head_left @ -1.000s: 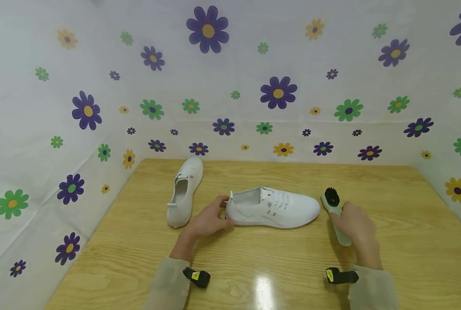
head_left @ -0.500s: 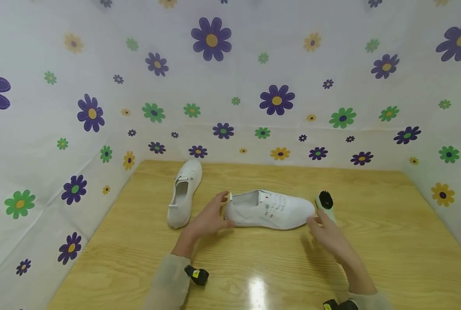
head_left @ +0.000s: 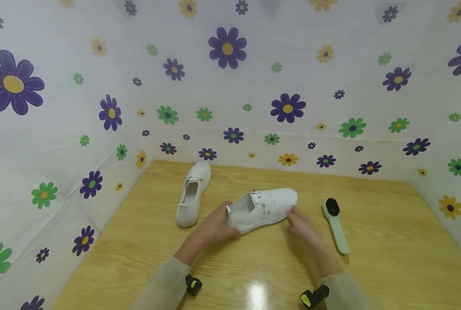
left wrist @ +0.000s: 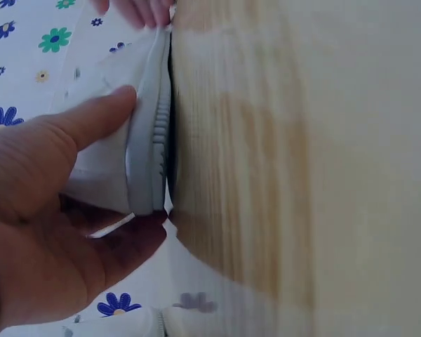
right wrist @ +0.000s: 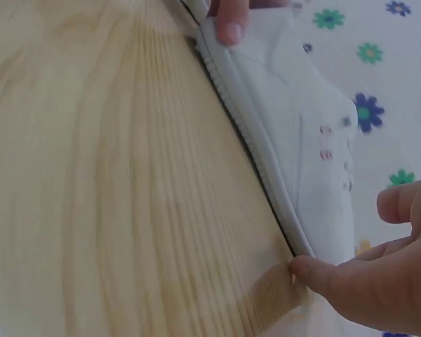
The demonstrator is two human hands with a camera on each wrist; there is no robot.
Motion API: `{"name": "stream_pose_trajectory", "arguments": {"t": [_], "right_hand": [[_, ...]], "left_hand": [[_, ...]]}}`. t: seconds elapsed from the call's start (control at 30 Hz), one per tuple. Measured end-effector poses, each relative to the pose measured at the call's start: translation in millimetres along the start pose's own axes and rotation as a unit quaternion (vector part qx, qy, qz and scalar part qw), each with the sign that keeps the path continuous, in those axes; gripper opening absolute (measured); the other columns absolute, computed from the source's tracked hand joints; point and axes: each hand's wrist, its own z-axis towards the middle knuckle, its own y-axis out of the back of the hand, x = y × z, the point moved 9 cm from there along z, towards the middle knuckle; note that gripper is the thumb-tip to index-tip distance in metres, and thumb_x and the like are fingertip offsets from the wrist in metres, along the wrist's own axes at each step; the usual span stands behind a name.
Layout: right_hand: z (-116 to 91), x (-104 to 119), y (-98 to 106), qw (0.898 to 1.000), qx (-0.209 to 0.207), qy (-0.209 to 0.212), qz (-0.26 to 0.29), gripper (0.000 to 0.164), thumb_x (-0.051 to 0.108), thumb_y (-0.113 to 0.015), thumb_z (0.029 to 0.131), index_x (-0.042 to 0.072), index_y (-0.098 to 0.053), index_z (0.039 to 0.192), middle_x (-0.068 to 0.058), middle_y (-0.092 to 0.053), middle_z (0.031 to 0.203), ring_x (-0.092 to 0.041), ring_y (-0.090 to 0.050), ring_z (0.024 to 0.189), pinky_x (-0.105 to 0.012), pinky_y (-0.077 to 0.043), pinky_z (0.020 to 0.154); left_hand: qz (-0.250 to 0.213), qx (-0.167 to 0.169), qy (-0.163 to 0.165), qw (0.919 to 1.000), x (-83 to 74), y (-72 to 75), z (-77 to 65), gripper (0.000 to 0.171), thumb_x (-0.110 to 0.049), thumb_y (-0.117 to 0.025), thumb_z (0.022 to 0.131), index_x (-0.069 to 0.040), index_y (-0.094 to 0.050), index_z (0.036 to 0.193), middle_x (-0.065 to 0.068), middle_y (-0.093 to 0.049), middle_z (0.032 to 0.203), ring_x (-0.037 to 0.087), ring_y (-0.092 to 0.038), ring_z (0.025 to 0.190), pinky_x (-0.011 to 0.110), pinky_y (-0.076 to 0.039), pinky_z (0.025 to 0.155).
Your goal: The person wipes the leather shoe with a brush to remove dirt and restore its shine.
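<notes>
A white lace-up shoe (head_left: 259,209) lies at an angle on the wooden table, its toe pointing away to the right. My left hand (head_left: 216,226) grips it by the heel; in the left wrist view the thumb (left wrist: 102,116) lies along its side and the other fingers curl behind the heel. Near the toe, my right hand (head_left: 304,226) touches the shoe's side. One fingertip (right wrist: 309,268) meets the sole's edge in the right wrist view, while another finger stands off the shoe, extended. Part of the toe is hidden behind this hand there.
A second white shoe (head_left: 193,196) stands at the left rear of the table (head_left: 222,275). Right of my right hand lies a pale green brush (head_left: 336,230), black bristles up, with a small cord loop. Flowered white sheeting (head_left: 253,86) encloses the back and sides.
My right hand has let go of the brush and moved left to the shoe's toe. The shoe has turned, toe swinging away from me, with my left hand at its heel.
</notes>
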Motion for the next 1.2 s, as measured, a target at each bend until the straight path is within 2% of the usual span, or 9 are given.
{"name": "stream_pose_trajectory", "arguments": {"t": [0.1, 0.27, 0.43, 0.47, 0.57, 0.67, 0.8, 0.9, 1.2], "right_hand": [[11.6, 6.0, -29.2, 1.000, 0.022, 0.005, 0.007, 0.062, 0.022, -0.035, 0.107, -0.011, -0.009, 0.153, -0.028, -0.006, 0.161, -0.042, -0.008, 0.148, -0.053, -0.018, 0.117], [32.5, 19.2, -71.1, 0.995, 0.054, 0.017, 0.077, 0.063, 0.024, -0.034, 0.108, -0.012, -0.008, 0.153, -0.029, -0.006, 0.161, -0.042, -0.010, 0.148, -0.053, -0.019, 0.116], [57.9, 34.4, -97.1, 0.994, 0.064, 0.050, 0.068, 0.061, 0.026, -0.035, 0.108, -0.011, -0.018, 0.152, -0.026, -0.014, 0.161, -0.039, -0.014, 0.149, -0.051, -0.019, 0.117], [61.7, 36.1, -102.2, 0.994, 0.066, 0.052, 0.073, 0.057, 0.026, -0.035, 0.108, -0.010, -0.026, 0.151, -0.023, -0.024, 0.159, -0.035, -0.020, 0.148, -0.048, -0.021, 0.118], [68.2, 38.0, -116.8, 0.992, 0.069, 0.051, 0.091, 0.045, 0.024, -0.035, 0.107, -0.005, -0.047, 0.139, -0.011, -0.052, 0.134, -0.022, -0.042, 0.131, -0.039, -0.033, 0.111], [71.0, 36.9, -128.0, 0.991, 0.071, 0.036, 0.112, 0.037, 0.025, -0.036, 0.106, 0.000, -0.054, 0.125, -0.003, -0.047, 0.105, -0.017, -0.042, 0.106, -0.034, -0.035, 0.096], [72.8, 38.6, -133.3, 0.993, 0.072, 0.025, 0.090, 0.050, 0.033, -0.037, 0.107, 0.000, -0.050, 0.142, -0.005, -0.053, 0.133, -0.020, -0.044, 0.129, -0.038, -0.034, 0.110], [75.2, 42.2, -134.5, 0.992, 0.075, 0.027, 0.095, 0.055, 0.035, -0.038, 0.107, 0.000, -0.040, 0.150, -0.011, -0.037, 0.156, -0.026, -0.029, 0.146, -0.043, -0.026, 0.117], [77.2, 40.4, -130.7, 0.990, 0.071, 0.032, 0.118, 0.056, 0.029, -0.038, 0.107, -0.008, -0.033, 0.149, -0.022, -0.029, 0.157, -0.034, -0.024, 0.147, -0.046, -0.024, 0.117]], "left_hand": [[0.026, -0.037, 0.021, 0.9987, 3.4, 6.7, -11.1, 0.092, -0.028, -0.087, 0.076, 0.005, -0.035, 0.144, 0.021, -0.055, 0.132, 0.031, -0.056, 0.118, 0.047, -0.044, 0.102], [0.056, -0.081, 0.058, 0.9934, 9.4, 15.1, -27.5, 0.095, -0.029, -0.085, 0.077, 0.012, -0.032, 0.144, 0.030, -0.053, 0.131, 0.037, -0.057, 0.117, 0.048, -0.046, 0.099], [0.086, -0.095, 0.065, 0.9896, 8.8, 21.2, -32.0, 0.090, -0.027, -0.085, 0.078, 0.016, -0.034, 0.138, 0.030, -0.059, 0.117, 0.037, -0.063, 0.104, 0.048, -0.051, 0.088], [0.092, -0.093, 0.065, 0.9892, 8.7, 21.6, -31.3, 0.087, -0.026, -0.085, 0.079, 0.016, -0.035, 0.136, 0.029, -0.060, 0.113, 0.036, -0.064, 0.101, 0.047, -0.052, 0.085], [0.100, -0.091, 0.072, 0.9882, 10.1, 22.5, -28.6, 0.081, -0.025, -0.082, 0.081, 0.017, -0.036, 0.133, 0.028, -0.063, 0.105, 0.036, -0.066, 0.095, 0.046, -0.053, 0.080], [0.101, -0.102, 0.078, 0.9866, 12.6, 24.9, -25.7, 0.077, -0.023, -0.080, 0.083, 0.018, -0.036, 0.132, 0.027, -0.064, 0.100, 0.035, -0.066, 0.092, 0.045, -0.054, 0.078], [0.088, -0.128, 0.069, 0.9855, 11.5, 30.6, -19.8, 0.074, -0.019, -0.079, 0.083, 0.017, -0.037, 0.132, 0.026, -0.064, 0.100, 0.033, -0.065, 0.093, 0.045, -0.053, 0.080], [0.091, -0.137, 0.058, 0.9846, 9.1, 34.3, -13.1, 0.077, -0.019, -0.080, 0.082, 0.018, -0.035, 0.133, 0.028, -0.064, 0.101, 0.034, -0.066, 0.094, 0.045, -0.053, 0.081], [0.082, -0.110, 0.089, 0.9866, 17.0, 32.0, 1.8, 0.085, -0.023, -0.080, 0.083, 0.021, -0.030, 0.136, 0.035, -0.063, 0.107, 0.039, -0.066, 0.099, 0.047, -0.053, 0.082]]}}
